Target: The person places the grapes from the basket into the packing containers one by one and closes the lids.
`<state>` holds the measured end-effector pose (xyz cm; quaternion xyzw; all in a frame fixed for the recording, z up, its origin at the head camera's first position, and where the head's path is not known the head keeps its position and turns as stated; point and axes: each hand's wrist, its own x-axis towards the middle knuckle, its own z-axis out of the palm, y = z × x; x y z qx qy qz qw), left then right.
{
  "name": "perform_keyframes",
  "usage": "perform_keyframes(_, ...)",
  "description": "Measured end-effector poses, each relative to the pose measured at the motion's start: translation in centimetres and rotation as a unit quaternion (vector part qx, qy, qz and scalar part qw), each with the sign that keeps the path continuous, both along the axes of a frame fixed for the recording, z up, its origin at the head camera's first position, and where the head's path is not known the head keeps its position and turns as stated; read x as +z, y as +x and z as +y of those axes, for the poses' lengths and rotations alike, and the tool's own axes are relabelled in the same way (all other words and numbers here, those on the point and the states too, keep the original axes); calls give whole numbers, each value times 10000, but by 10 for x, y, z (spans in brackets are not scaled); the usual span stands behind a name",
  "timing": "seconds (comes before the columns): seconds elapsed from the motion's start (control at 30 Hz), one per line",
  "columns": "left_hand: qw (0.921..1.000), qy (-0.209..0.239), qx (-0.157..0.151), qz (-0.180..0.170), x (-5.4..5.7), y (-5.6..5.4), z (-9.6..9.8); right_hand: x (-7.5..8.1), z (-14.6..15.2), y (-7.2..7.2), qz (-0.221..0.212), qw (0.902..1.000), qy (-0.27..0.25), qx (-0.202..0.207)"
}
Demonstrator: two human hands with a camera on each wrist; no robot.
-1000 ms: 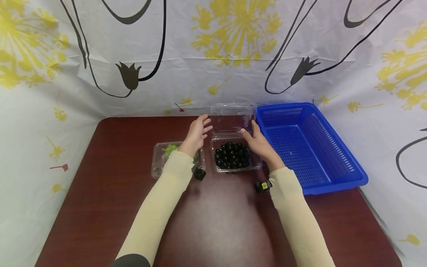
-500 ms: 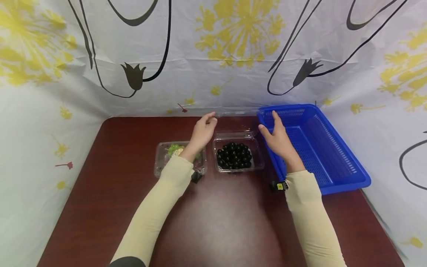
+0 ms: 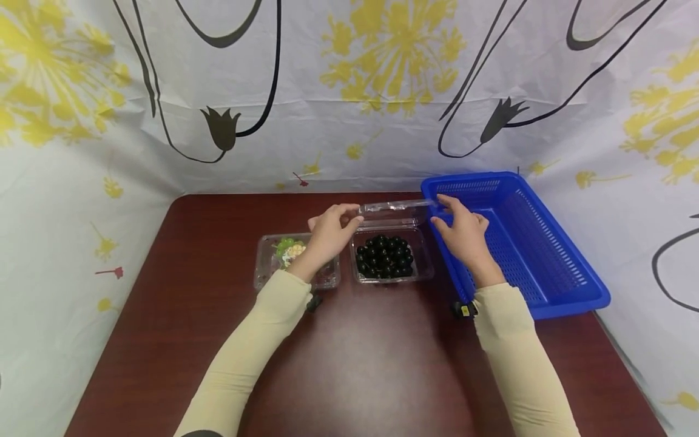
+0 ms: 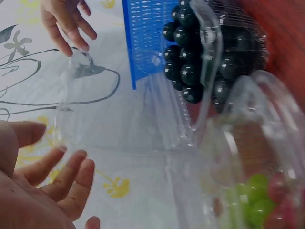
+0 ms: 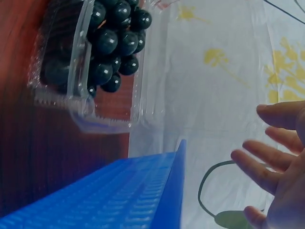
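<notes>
A clear plastic clamshell box [image 3: 428, 269] stands at the middle of the table, full of shiny dark grapes [image 3: 384, 258]. Its hinged lid [image 3: 395, 206] is raised and leans forward at the back. At the lid's left corner is my left hand [image 3: 330, 233], thumb and fingers apart in the left wrist view, fingertips close to the edge. On the other side my right hand [image 3: 463, 235] has its fingertips by the lid's right corner, fingers spread in the right wrist view. Whether the fingertips press on the plastic is hard to tell.
Left of the clamshell, partly behind my left forearm, lies another clear box [image 3: 263, 264] with green grapes [image 3: 285, 246] inside. A large blue plastic basket [image 3: 592, 297] stands close on the right. Patterned white cloth [image 3: 306, 133] hangs behind the reddish-brown table [image 3: 180, 291].
The lid has swung from nearly upright to tilting forward, over the box. My right hand has moved right, then bent lower at the lid's corner. My left hand has come lower at the lid's left corner.
</notes>
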<state>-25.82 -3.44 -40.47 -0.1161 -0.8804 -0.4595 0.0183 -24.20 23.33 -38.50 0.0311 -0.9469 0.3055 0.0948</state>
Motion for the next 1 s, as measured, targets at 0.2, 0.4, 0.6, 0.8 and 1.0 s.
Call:
perform_keyframes(0.2, 9983, -551, -175, 16, -8, 7, -3, -3, 10, 8, 371, 9978, 556, 42)
perform_keyframes(0.4, 9881, -1334, -704, 303, -11, 18, -5, -8, 15, 20, 317, 9890, 1388, 395)
perform_keyframes(0.6, 9457, -2819, -970, 1293, -13, 32, -5, -17, 12, 33, 471, 9735, 2119, 720)
perform_keyframes(0.8, 8909, -3751, -818, 2428, -21, 45, 0, -36, 5, 46, 1425, 9462, 2776, 852)
perform_keyframes(1.0, 8659, -4181, -794, 2627, -32, 53, 4, -57, 1, 51, 2627, 9137, 2983, 847)
